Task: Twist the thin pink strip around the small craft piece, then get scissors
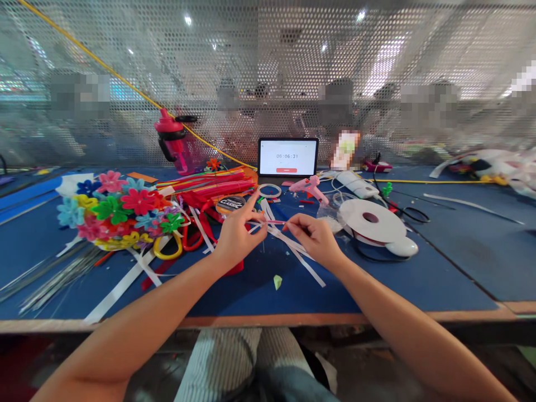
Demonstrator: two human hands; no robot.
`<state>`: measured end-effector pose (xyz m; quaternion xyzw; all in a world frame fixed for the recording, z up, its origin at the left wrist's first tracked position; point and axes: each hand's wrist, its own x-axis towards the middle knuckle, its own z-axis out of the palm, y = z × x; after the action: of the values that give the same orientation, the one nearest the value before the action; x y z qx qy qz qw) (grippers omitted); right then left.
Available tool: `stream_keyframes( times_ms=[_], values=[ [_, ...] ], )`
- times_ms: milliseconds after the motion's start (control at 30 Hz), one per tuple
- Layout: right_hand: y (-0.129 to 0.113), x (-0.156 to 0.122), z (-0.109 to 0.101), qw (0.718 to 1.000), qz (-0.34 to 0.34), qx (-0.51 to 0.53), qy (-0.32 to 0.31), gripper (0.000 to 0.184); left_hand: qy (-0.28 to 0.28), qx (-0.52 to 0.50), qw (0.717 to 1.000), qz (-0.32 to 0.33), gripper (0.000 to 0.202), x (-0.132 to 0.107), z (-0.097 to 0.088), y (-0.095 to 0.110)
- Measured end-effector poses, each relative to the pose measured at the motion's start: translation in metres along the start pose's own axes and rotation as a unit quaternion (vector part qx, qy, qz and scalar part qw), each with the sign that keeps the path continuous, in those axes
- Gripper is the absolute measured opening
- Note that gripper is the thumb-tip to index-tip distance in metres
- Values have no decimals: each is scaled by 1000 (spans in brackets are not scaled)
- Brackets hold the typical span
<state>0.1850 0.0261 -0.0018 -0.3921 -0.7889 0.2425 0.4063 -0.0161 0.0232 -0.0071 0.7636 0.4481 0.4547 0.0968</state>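
My left hand point(239, 231) and my right hand point(315, 234) meet over the blue table point(439, 268), each pinching one end of a thin pink strip point(274, 222) stretched between them. The left index finger points up and away. White ribbon strips point(299, 254) lie on the table under and just behind the hands. A pile of colourful felt flowers point(119, 209) sits to the left of my left hand. A white ribbon spool point(371, 219) lies to the right of my right hand.
A tablet point(287, 157) showing a timer stands at the back centre, with a pink glue gun point(309, 187) before it. A pink bottle point(173, 142), red and pink sticks point(209, 187), thin wires point(54, 279) and a perforated screen point(268, 67) surround the work spot.
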Motion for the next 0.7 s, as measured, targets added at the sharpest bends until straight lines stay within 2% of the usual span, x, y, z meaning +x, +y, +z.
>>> stream_keyframes(
  times_ms=[67, 100, 133, 233, 333, 467, 600, 700],
  values=[
    [0, 0, 0, 1000, -1, 3, -2, 25, 6, -1, 999, 37, 59, -1, 1, 1],
    [0, 0, 0, 1000, -1, 6, -2, 25, 15, 5, 999, 52, 65, -2, 1, 2],
    [0, 0, 0, 1000, -2, 8, -3, 25, 27, 9, 998, 64, 64, -3, 1, 4],
    [0, 0, 1, 1000, -4, 12, -9, 23, 29, -19, 997, 71, 41, -6, -1, 9],
    [0, -1, 2, 1000, -9, 11, -20, 23, -29, -64, 997, 24, 26, -9, 0, 12],
    [0, -2, 4, 999, -20, 6, -27, 22, -101, -56, 993, 15, 17, -10, 6, 12],
    [1, -2, 4, 999, -15, 7, -30, 24, -110, -52, 992, 37, 13, -10, 9, 12],
    [1, -2, 2, 1000, -6, 13, -20, 24, -109, -72, 991, 28, 12, -10, 8, 12]
  ],
)
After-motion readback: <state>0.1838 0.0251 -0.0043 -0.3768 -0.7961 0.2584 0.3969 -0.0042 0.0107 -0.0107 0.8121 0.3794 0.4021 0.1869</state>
